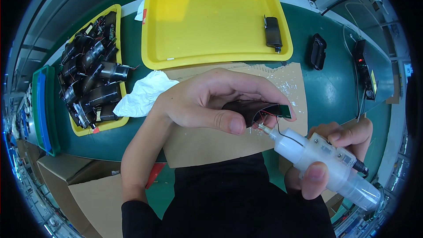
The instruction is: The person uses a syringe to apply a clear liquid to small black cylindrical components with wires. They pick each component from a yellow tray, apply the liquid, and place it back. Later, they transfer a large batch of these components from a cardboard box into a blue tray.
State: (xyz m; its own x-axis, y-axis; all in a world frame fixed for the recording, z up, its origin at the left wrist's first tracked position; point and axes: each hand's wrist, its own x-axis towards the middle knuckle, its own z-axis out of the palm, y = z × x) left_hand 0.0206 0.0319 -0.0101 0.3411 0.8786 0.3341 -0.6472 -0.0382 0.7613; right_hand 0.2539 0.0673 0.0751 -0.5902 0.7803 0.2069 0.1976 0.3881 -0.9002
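While the left hand (191, 105) clasps a casing (242, 110) in its fingers above cardboard (211, 150) on the green counter (328, 94), the right hand (356, 136) grips a dispenser (304, 152), tip (265, 128) at the casing's mouth. Yellow trays (207, 26) rest there; a carton (101, 202) stands lower left.

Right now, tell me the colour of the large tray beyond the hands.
The large tray is yellow, best seen in the head view.

The person wears plain black clothing (220, 202) over the torso. The black left sleeve (137, 217) ends partway along the forearm (143, 161), which is bare up to the wrist. The left grip (198, 101) and right grip (352, 136) are bare too, with rounded thumb tips and short thumbnails.
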